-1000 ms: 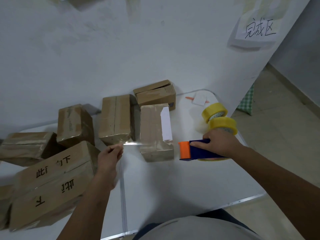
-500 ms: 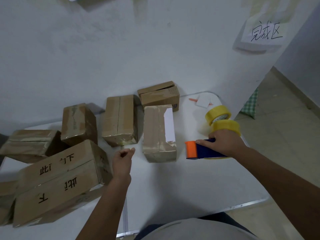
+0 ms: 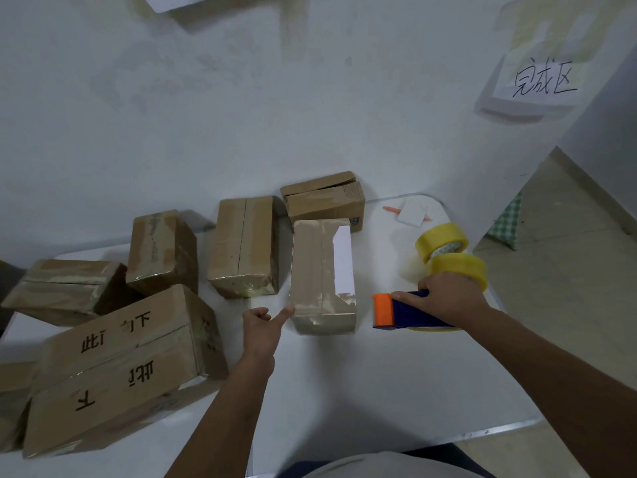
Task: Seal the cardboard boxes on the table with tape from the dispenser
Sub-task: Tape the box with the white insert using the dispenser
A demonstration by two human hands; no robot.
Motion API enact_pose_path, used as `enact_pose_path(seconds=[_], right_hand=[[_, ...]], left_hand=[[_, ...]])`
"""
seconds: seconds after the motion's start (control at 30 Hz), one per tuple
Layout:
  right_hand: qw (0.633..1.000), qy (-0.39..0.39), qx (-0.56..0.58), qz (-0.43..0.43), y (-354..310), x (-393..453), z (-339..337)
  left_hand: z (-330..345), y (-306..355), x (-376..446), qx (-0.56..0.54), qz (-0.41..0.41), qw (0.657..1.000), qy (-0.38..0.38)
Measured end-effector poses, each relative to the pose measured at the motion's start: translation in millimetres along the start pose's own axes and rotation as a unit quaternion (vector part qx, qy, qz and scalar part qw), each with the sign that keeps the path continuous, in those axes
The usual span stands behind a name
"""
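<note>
— White table (image 3: 396, 384) against a white wall (image 3: 241, 98); how many cardboard boxes do we count on it?

— We count six in full, plus a sliver of one more cut off at the 9 o'clock edge. At 12 o'clock from our hands lies the box with the white label (image 3: 322, 274), long side running away from us. Just behind it, at 12, is a small box with a loose top flap (image 3: 324, 198). At 11 o'clock sits a box with a dark seam (image 3: 243, 244), then a taped box tilted on its side (image 3: 160, 250) at 10, a flat box (image 3: 65, 289) at 9, and the big box with black printed characters (image 3: 117, 367) at 8.

— And the tape?

— Two yellow tape rolls (image 3: 448, 251) at 2 o'clock, touching each other, with a paler clear roll (image 3: 412, 269) beside them. We cannot tell whether it is a roll in full.

— Our hands?

— Our right hand (image 3: 444, 300) is curled round the blue tape dispenser with the orange end (image 3: 403, 310), which rests on the table at 3 o'clock from the labelled box, near but apart. Our left hand (image 3: 260, 327) has its fingers folded in, with one digit stretched out touching that box's near left corner.

— Anything else?

— One white card over an orange pen (image 3: 412, 213) at 1 o'clock, and one handwritten paper sign (image 3: 537, 82) on the wall.
</note>
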State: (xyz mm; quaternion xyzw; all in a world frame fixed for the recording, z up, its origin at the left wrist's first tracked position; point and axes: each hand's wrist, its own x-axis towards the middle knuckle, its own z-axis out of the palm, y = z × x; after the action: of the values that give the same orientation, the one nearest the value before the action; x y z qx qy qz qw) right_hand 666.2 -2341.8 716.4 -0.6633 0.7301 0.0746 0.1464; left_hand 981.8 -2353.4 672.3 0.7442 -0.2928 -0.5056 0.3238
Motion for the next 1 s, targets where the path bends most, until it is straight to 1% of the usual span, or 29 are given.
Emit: enact_pose_path(seconds=[0.17, 0.4, 0.6, 0.67, 0.73, 0.83, 0.93, 1.0], right_hand=[[1.000, -0.012, -0.001, 0.021, -3.8, 8.5, 13.9], [0.999, -0.020, -0.010, 0.034, -12.9, 14.7, 18.9], [0.999, -0.013, -0.023, 0.032, -16.7, 16.9, 19.8], [0.999, -0.013, -0.027, 0.032, -17.0, 16.4, 19.8], [0.999, -0.017, -0.026, 0.030, -17.3, 16.9, 20.4], [0.999, -0.024, -0.026, 0.032, -19.3, 18.3, 19.7], [0.999, -0.023, -0.031, 0.029, -21.4, 19.4, 17.7], [0.999, -0.024, -0.031, 0.025, -21.8, 19.5, 17.5]], left_hand=[[-3.1, 0.1, 7.5, 0.002, 0.015, 1.000, -0.010], [-4.6, -0.3, 6.7, 0.019, 0.008, 0.999, -0.027], [-10.3, -7.3, 14.8, 0.046, -0.030, 0.996, -0.069], [-13.7, -11.4, 16.9, 0.030, -0.030, 0.997, -0.070], [-18.5, -13.4, 17.5, 0.014, -0.014, 0.998, -0.052], [-23.3, -14.3, 19.6, 0.041, 0.023, 0.998, -0.041], [-29.3, -18.1, 23.3, 0.097, 0.064, 0.993, -0.034], [-35.5, -20.0, 26.6, 0.161, 0.112, 0.980, -0.021]])
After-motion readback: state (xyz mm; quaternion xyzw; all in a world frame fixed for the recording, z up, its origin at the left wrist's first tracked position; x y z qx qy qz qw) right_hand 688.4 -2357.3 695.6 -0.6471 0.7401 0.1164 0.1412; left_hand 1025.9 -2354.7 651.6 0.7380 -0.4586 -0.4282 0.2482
